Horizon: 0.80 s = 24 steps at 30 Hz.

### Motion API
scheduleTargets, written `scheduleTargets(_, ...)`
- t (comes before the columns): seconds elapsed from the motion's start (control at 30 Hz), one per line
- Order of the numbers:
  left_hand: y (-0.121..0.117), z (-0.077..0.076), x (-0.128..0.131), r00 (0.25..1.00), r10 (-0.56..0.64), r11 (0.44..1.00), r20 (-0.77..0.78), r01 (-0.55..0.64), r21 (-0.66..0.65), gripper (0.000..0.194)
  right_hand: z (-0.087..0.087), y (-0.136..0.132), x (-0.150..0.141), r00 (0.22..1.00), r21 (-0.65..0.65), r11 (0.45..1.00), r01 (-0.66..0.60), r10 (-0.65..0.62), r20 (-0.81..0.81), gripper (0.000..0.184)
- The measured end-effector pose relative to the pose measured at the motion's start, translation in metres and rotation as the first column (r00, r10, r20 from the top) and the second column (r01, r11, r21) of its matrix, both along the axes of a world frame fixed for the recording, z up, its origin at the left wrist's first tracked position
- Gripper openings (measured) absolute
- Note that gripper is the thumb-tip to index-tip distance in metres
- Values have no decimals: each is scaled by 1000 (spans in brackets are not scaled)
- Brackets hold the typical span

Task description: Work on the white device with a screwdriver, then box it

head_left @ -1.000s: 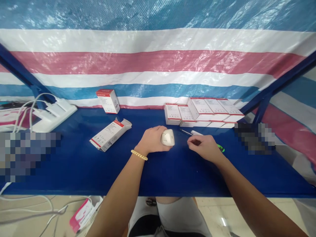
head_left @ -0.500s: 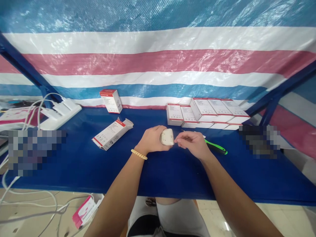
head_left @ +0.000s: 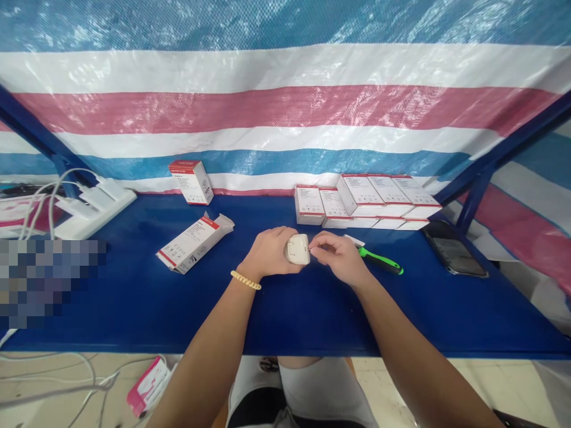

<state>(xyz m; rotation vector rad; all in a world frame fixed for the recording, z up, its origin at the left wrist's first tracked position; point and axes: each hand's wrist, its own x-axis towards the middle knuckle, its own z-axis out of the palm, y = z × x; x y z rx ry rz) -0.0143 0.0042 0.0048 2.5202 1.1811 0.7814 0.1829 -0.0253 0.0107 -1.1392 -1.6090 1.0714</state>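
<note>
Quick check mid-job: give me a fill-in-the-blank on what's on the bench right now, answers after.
1. The left hand grips a small white plastic ____ on the blue table.
2. The right hand pinches at the device's ____ edge.
3. The screwdriver behind the right hand has a ____ handle.
4. The opened red-and-white carton lies ____ of the left hand.

Missing words: device; right; green; left

White plug; blue table

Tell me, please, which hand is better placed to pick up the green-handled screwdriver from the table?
Probably the right hand. The screwdriver lies on the blue table just beyond it, on its side. The left hand is wrapped around the white plug and sits farther away.
</note>
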Motion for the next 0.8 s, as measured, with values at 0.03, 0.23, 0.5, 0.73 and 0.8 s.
scheduleTargets(0.03,0,0,0,1000,-4,1000,-5,4,5,45,-1,0,0,1000,-15,1000,6,-6,-19,17)
scheduleTargets(0.23,-2,1,4,1000,-10,1000,-11,10,9,44,2,-3,-2,999,28,999,32,-31,-12,23)
scheduleTargets(0.5,-1,1,3,999,-40,998,-13,41,40,44,3,-6,2,997,-34,997,-70,71,19,21)
scheduleTargets(0.73,-2,1,3,997,-48,999,53,48,-2,46,1,-5,4,985,-122,985,-126,110,-134,26)
scheduleTargets(0.8,-2,1,3,998,-49,999,47,50,-5,46,0,-5,4,982,-112,985,-130,113,-151,26)
